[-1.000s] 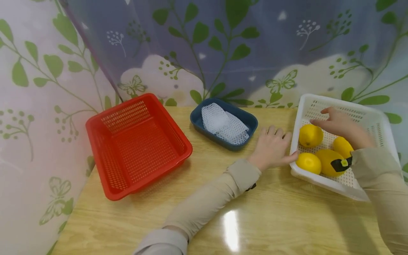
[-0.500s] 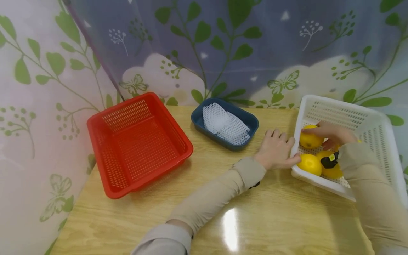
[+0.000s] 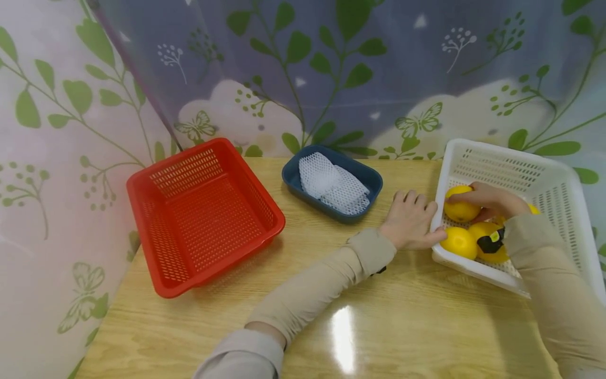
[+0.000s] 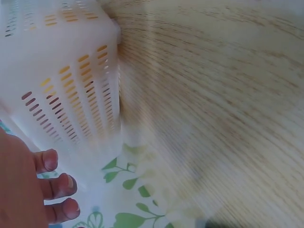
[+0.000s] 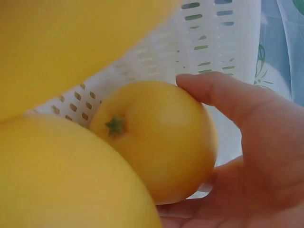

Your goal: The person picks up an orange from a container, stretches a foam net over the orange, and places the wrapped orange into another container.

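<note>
Now your white basket [image 3: 497, 171] stands well apart from the red basket [image 3: 222, 210]; your left hand [image 3: 411, 221] lies relaxed at the white edge; inside, your right hand [image 3: 494, 199] grasps one fruit [image 5: 164, 142]: grip looks made, lift-out not yet, with more fruit [image 3: 460, 243] alongside.

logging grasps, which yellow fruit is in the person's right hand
The farther yellow fruit of the two by the left wall of the white basket; only this one is gripped by the right hand.
</note>
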Demonstrator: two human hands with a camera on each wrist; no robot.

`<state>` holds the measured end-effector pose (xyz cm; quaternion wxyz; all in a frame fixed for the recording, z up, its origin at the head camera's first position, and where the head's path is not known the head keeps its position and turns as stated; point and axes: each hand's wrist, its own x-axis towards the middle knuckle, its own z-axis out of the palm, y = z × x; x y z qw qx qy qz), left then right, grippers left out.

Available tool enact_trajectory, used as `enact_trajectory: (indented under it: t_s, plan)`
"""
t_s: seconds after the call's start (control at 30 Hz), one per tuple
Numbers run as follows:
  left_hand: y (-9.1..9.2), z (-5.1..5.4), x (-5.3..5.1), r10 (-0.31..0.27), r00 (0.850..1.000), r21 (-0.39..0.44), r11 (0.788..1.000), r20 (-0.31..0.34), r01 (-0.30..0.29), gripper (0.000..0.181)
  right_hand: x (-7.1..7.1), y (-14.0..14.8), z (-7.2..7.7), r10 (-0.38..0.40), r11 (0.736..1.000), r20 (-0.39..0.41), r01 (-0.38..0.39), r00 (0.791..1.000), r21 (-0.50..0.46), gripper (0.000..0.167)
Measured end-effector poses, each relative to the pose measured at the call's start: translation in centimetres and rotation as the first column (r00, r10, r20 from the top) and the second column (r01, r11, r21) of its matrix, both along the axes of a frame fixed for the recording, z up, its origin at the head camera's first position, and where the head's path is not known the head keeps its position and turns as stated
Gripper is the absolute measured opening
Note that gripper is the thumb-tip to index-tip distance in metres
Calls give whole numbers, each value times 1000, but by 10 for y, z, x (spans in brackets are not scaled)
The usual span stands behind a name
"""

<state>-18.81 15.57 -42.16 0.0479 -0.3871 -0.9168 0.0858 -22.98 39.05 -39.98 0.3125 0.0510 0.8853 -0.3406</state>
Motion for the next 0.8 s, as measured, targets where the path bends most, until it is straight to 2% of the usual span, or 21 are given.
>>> enact_trajectory:
  t_s: [0.17,0.4,0.6,0.8]
  plan:
    - [0,2,1,2,1000,-11,1000,-4,-2,58,1,0,-3,12,1000,-44,-12,999,0,73]
    - [-1,3,4,10,1000,-24,1000,-4,-10,56,5,-1,-2,16,999,-43,-14,999,29,80]
    - [1,7,7,16,999,-31,999,-44,-17,55,10,-6,9,6,999,-72,-4,997,32,81]
    - [2,15,12,20,996,-56,998,-82,-25,66,14,-11,25,23,998,-123,-15,992,66,83]
